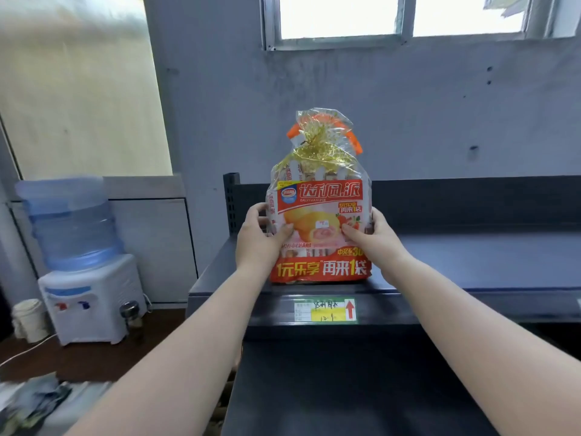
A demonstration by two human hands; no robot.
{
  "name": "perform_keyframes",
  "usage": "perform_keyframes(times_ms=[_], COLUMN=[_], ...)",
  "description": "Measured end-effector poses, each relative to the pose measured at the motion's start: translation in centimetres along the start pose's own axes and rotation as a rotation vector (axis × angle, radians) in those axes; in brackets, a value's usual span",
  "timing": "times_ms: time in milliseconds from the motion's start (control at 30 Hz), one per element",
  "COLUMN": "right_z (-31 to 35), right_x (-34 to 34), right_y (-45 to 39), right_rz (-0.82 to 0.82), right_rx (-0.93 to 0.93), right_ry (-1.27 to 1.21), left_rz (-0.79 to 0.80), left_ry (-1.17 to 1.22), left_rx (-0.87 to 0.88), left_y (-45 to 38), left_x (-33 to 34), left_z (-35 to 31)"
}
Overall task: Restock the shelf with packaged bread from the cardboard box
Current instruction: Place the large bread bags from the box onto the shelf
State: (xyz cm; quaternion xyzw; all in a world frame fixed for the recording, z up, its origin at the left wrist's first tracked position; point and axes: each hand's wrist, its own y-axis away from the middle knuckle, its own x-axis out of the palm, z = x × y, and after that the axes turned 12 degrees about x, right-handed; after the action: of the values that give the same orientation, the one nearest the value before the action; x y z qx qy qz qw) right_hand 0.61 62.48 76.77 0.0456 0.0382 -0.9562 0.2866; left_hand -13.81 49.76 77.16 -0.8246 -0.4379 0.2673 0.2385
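Observation:
A tall red and clear bread bag point(320, 196), tied at the top with a gold ribbon, stands upright near the left end of the dark top shelf point(471, 262). My left hand point(259, 237) grips its left side, thumb on the front. Gripping its right side is my right hand point(375, 236). The bag's bottom edge rests on the shelf just above a yellow price label point(325, 309). The cardboard box is out of view.
A lower dark shelf point(345, 388) juts out toward me under my arms. A white water dispenser point(91, 297) with a blue bottle stands on the floor at the left. A grey wall and window lie behind the shelf. Blurred clutter point(34, 401) sits bottom left.

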Motion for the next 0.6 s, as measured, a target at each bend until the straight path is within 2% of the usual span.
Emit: perform_keyframes(times_ms=[233,333,400,433,500,600], right_z=[0.5,0.8,1.1,1.4,1.9,2.3], right_x=[0.2,0.6,0.9,1.2,2.5,5.7], right_y=[-0.4,0.4,1.5,2.0,3.2,4.8], right_rz=[-0.074,-0.308,-0.485,-0.519,-0.492,-0.342], right_rx=[-0.014,-0.133,-0.287,-0.364,-0.478,-0.586], right_ry=[0.072,0.223,0.271,0.263,0.253,0.315], left_rz=[0.09,0.096,0.055,0.025,-0.038,-0.093], left_ry=[-0.025,-0.071,-0.134,-0.164,-0.212,-0.292], left_rx=[0.003,-0.007,0.016,0.041,0.083,0.081], left_y=[-0.4,0.2,0.6,0.9,1.5,2.9], left_x=[-0.6,-1.0,-1.6,-2.0,-3.3,-6.3], left_z=[-0.1,-0.1,-0.2,-0.2,-0.3,0.0])
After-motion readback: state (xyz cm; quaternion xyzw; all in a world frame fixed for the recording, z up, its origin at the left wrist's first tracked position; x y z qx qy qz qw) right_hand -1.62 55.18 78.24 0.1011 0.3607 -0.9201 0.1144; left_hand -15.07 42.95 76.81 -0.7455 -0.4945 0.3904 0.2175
